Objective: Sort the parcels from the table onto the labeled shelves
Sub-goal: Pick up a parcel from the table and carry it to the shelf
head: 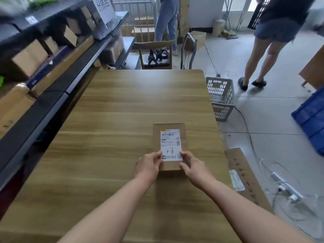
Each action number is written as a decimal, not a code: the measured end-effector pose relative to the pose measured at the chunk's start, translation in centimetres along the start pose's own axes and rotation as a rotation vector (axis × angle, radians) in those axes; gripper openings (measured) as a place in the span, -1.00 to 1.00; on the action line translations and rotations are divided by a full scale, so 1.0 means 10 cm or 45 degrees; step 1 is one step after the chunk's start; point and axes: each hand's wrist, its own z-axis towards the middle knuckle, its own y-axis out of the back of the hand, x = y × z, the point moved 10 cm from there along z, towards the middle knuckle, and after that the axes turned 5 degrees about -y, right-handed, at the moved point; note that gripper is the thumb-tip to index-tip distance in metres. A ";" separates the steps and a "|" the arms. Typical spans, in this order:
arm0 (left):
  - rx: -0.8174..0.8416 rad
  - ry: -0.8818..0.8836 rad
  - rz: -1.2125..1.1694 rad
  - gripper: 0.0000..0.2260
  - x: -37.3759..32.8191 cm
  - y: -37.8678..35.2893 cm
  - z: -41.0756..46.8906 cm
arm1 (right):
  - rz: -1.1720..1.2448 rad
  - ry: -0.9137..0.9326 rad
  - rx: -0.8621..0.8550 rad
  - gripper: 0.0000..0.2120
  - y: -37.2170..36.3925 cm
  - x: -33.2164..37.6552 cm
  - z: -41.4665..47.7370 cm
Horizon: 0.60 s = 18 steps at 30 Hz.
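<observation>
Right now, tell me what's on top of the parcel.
A white shipping label lies on the parcel; left hand and right hand grip its near end, thumbs at the label's corners, hiding what's beneath.

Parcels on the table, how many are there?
1. The parcel lies flat on the table, right of middle, left hand and right hand gripping its near end. None looks hidden.

Parcel (169, 146) label's fine print unreadable; shelf boxes (29, 58) upper left blurred; blue crate (310, 118) cut at right edge.

Handwritten "1-6" on shipping label (171, 144) of parcel (184, 133), "分拣台" on white sign (103, 7) above shelves (52, 95)
</observation>
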 end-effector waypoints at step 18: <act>0.143 0.340 -0.276 -0.32 0.24 -0.42 -0.80 | -0.064 0.224 0.222 -0.20 -0.13 -0.11 -0.45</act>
